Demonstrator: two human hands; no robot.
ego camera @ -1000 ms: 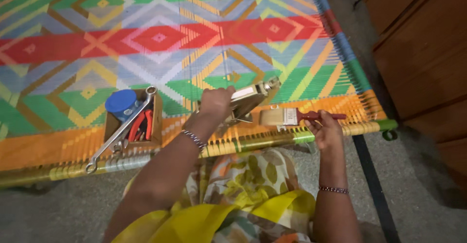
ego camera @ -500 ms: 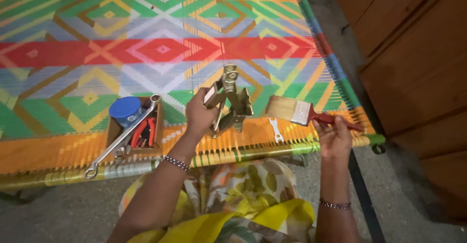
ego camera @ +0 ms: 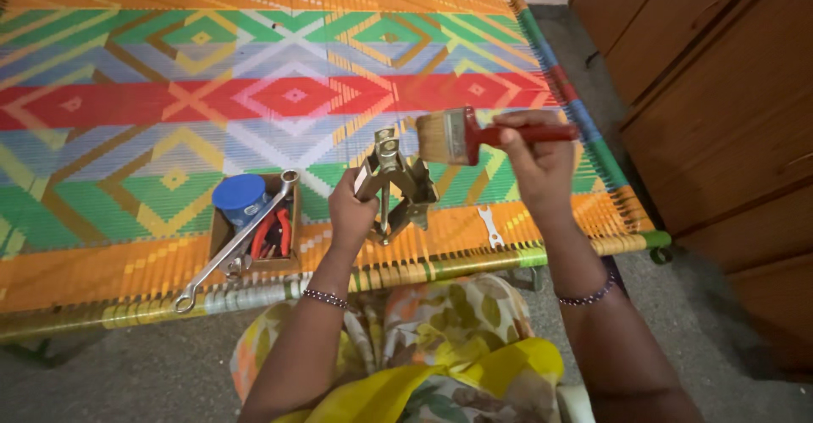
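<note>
My left hand point(ego camera: 349, 213) grips a brass-coloured metal scissor jack point(ego camera: 394, 184) and holds it upright over the near edge of a woven cot point(ego camera: 110, 59). My right hand point(ego camera: 532, 154) holds a paintbrush point(ego camera: 461, 135) by its red handle, raised level. The pale bristles point left and sit just to the right of the jack's top. A small flat spanner point(ego camera: 489, 225) lies on the cot's orange band below my right hand.
A small cardboard box point(ego camera: 222, 235) at the left holds a blue tub point(ego camera: 240, 197), red-handled pliers point(ego camera: 273, 235) and a long ring spanner point(ego camera: 237, 241) sticking out. Wooden cabinets point(ego camera: 720, 93) stand to the right. Grey floor lies under my lap.
My right hand lifted the paintbrush from low at the right to beside the jack's top. The left hand turned the jack from tilted to upright. The flat spanner came into view.
</note>
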